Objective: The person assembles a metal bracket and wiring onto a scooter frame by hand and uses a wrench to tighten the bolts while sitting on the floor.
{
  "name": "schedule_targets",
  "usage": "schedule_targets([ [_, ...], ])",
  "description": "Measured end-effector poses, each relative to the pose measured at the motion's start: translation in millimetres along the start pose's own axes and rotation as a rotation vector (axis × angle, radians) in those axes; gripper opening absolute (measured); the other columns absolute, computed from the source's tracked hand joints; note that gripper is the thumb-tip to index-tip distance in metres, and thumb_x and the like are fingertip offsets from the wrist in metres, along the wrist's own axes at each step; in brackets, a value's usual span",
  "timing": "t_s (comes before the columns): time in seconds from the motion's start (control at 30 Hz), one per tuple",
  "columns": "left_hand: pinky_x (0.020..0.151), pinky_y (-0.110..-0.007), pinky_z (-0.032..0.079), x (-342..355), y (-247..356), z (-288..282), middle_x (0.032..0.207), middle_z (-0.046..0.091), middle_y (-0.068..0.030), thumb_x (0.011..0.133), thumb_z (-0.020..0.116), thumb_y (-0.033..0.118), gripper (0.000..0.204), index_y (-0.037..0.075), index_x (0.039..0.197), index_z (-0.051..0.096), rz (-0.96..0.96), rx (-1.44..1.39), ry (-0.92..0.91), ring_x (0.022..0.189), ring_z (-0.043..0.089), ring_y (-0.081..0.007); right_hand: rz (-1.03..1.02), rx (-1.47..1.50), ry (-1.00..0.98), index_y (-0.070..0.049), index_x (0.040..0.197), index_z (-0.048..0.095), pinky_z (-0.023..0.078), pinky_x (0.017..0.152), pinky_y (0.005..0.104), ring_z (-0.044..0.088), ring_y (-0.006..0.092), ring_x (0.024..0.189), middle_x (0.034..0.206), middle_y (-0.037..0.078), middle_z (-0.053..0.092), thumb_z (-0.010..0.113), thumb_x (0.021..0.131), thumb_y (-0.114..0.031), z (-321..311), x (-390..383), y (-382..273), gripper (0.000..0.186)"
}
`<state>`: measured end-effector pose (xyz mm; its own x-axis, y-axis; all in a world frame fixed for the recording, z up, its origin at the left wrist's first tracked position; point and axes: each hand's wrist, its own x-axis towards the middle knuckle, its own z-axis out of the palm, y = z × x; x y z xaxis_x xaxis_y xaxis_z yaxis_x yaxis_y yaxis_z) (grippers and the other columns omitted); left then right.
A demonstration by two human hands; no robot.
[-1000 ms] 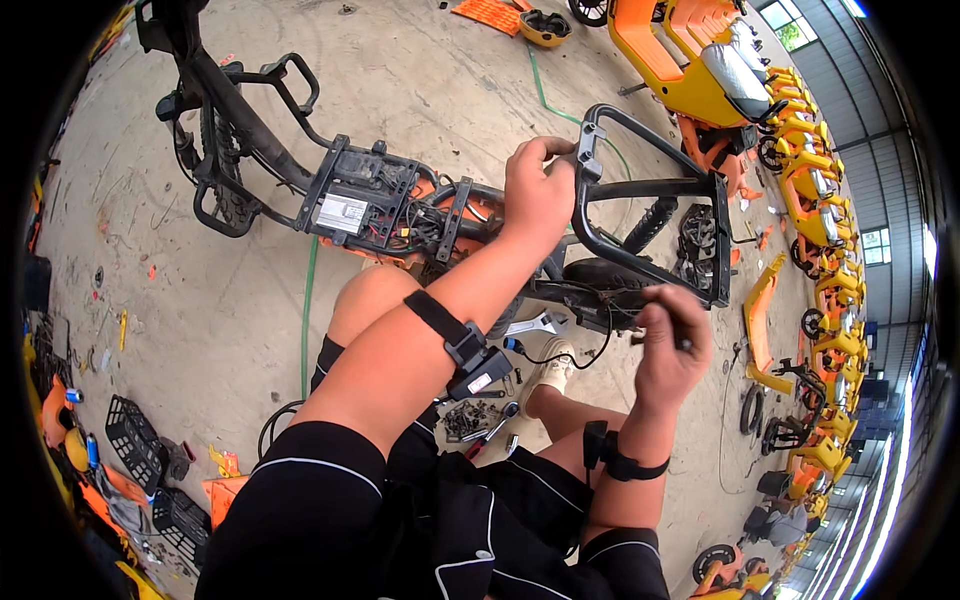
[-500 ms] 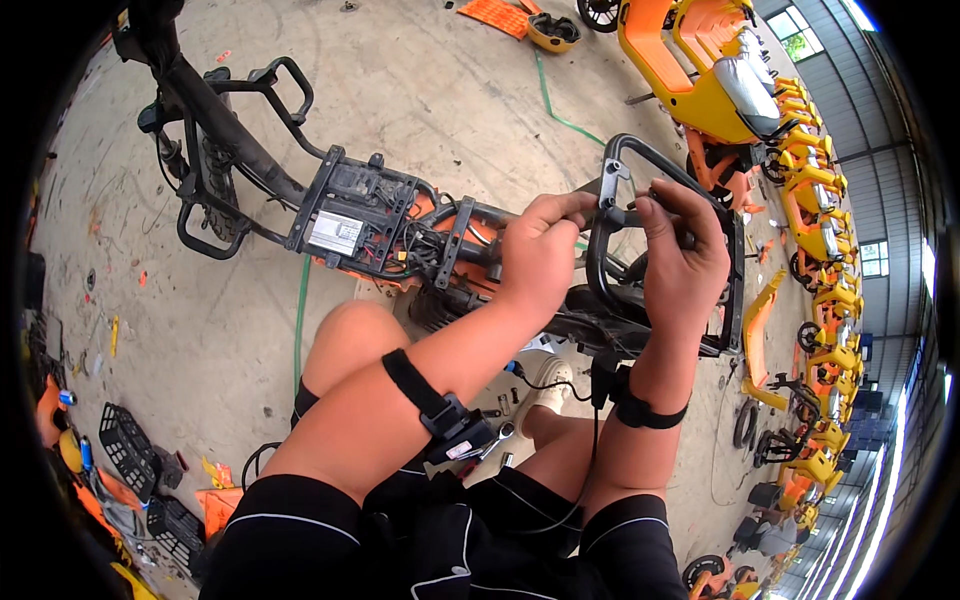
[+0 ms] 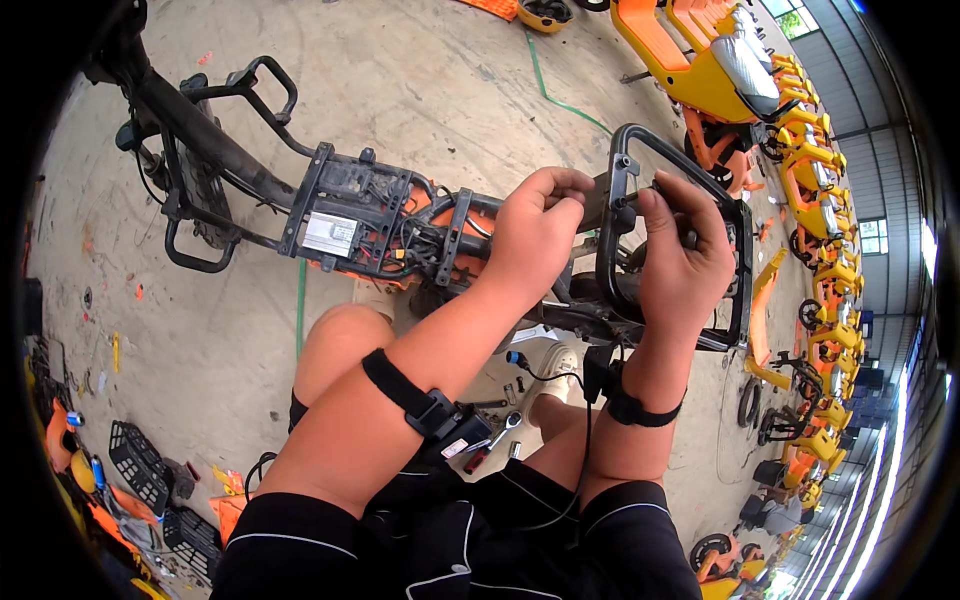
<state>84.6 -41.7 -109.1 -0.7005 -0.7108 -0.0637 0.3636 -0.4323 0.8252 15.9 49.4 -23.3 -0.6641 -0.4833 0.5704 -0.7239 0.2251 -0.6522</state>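
A black scooter frame (image 3: 165, 110) spans the view, its middle carrying a silver box (image 3: 328, 234) among wires and black crossbars. My left hand (image 3: 535, 225) is closed, fingertips pinched beside a dark bar of the rear loop (image 3: 603, 260); whatever they hold is hidden. My right hand (image 3: 682, 255) is curled at the loop’s upper bracket (image 3: 622, 175), thumb and forefinger on a small dark piece that I cannot make out. Black straps (image 3: 400, 390) with small devices circle both forearms, and a cable hangs from the right one.
Below lie a ratchet (image 3: 512, 422), sockets and a wrench (image 3: 548, 333). Black plastic grilles (image 3: 140, 458) and orange scraps are at lower left. Yellow scooters (image 3: 690, 50) line the right side, near a loose yellow panel (image 3: 762, 330). An upturned helmet (image 3: 545, 15) sits at the top.
My right hand has risen from low beside the rear frame to the upper bracket. My left hand stays at the loop, now slightly left of it. The whole view has shifted a little.
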Motion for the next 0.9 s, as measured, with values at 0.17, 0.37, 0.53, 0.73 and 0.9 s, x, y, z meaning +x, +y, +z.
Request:
schedule_targets([
  [0.17,0.081,-0.024,0.048,-0.6,-4.1,6.2,0.098,0.066,-0.0031,0.094,0.054,0.002,0.023,-0.001,0.111,0.067,0.036,0.056,0.061,0.089,0.058,-0.0084,-0.049,-0.027,-0.033,-0.004,0.105,0.076,0.041,0.057,0.0209,0.049,0.0044,0.064,0.085,-0.001,0.072,0.08,0.088,-0.008,2.6,-2.3,5.8,0.018],
  [0.37,0.07,-0.024,0.048,-3.1,-14.2,12.8,0.091,0.067,-0.0025,0.093,0.055,0.002,0.019,-0.001,0.108,0.066,0.162,0.106,0.113,0.078,0.058,-0.0061,-0.044,-0.024,-0.045,-0.004,0.105,0.075,0.04,0.058,0.0208,0.048,0.0042,0.064,0.083,-0.002,0.07,0.08,0.089,-0.009,-2.0,-3.4,2.7,0.018],
  [0.53,0.069,-0.023,0.047,-2.8,-7.7,6.7,0.09,0.067,-0.0032,0.092,0.054,0.001,0.017,-0.001,0.104,0.065,0.265,0.138,0.168,0.076,0.058,-0.0055,0.005,0.037,-0.083,-0.003,0.105,0.075,0.041,0.058,0.0209,0.05,0.0043,0.065,0.08,-0.001,0.069,0.076,0.093,-0.011,-2.1,-2.6,0.3,0.015],
  [0.73,0.069,-0.028,0.053,-2.2,-9.0,6.3,0.095,0.065,-0.0076,0.086,0.057,-0.001,0.012,-0.001,0.092,0.067,0.244,0.097,0.208,0.075,0.064,-0.0125,-0.06,0.119,-0.058,-0.002,0.106,0.076,0.043,0.06,0.022,0.053,0.0053,0.067,0.08,0.0,0.069,0.075,0.095,-0.013,2.6,-1.9,6.7,0.015],
  [0.9,0.07,-0.028,0.053,-3.9,-9.8,8.3,0.095,0.065,-0.0079,0.086,0.057,-0.001,0.012,-0.002,0.093,0.067,0.254,0.107,0.19,0.076,0.065,-0.0124,-0.076,0.028,-0.076,-0.003,0.105,0.076,0.043,0.06,0.0223,0.053,0.0056,0.066,0.085,0.001,0.071,0.078,0.093,-0.014,0.0,-0.7,7.9,0.017],
])
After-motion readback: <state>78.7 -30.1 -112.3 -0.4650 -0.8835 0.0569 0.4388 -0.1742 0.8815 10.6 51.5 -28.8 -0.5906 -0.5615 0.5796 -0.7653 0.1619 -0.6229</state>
